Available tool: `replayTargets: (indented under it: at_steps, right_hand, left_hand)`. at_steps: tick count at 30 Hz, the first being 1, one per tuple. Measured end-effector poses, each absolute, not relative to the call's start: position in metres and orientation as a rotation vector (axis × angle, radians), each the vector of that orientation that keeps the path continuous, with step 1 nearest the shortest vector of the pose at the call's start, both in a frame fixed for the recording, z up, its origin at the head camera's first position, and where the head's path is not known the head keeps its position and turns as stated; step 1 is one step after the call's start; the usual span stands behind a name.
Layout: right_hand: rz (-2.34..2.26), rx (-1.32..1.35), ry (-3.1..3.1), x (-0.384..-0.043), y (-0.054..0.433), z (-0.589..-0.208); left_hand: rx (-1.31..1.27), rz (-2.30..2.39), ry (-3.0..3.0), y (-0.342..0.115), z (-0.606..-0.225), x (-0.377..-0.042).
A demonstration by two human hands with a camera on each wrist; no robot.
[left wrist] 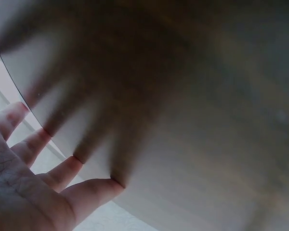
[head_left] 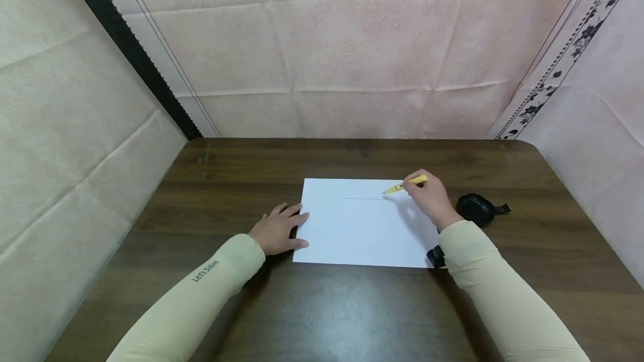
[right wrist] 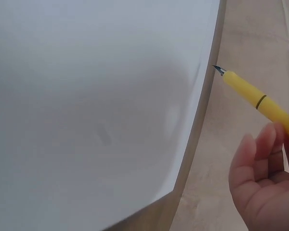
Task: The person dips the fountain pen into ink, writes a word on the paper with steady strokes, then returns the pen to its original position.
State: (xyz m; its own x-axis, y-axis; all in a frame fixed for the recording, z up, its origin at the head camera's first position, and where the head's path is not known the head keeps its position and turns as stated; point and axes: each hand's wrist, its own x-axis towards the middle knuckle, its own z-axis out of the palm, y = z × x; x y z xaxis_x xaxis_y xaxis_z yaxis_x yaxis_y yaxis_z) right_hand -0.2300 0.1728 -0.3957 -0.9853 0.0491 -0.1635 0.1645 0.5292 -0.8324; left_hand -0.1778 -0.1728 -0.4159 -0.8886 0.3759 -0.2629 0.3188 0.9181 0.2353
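Hands well apart: the left hand (head_left: 278,232) lies at the left edge of a white sheet (head_left: 342,233), fingers spread, some tips on it. Above the sheet's upper right part, the right hand (head_left: 429,197) pinches a yellow pen (head_left: 408,184), its nib near the right end of a thin line (head_left: 362,199); contact with the paper cannot be told. Pale sleeves (head_left: 201,295) come in from below the sheet. Under it spreads a brown wood-grain surface (head_left: 236,183); right of it sits a black rounded object (head_left: 474,209). Beyond the sheet hangs creased pale cloth (head_left: 352,43).
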Motion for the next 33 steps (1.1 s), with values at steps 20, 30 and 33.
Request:
replayTargets:
  at_steps: [20,30,33]
  right_hand:
    - [-1.535,0.169,2.589,-0.242,0.149,-0.394]
    - [-1.569,0.18,2.582,-0.246,0.142,-0.398]
    - [-1.582,0.187,2.572,-0.247,0.14,-0.399]
  left_hand:
    - [0.511,0.273,2.774,-0.174,-0.416,-0.177]
    - [0.503,0.264,2.773,-0.174,-0.417,-0.177]
    - [0.505,0.263,2.774,-0.173,-0.416,-0.177]
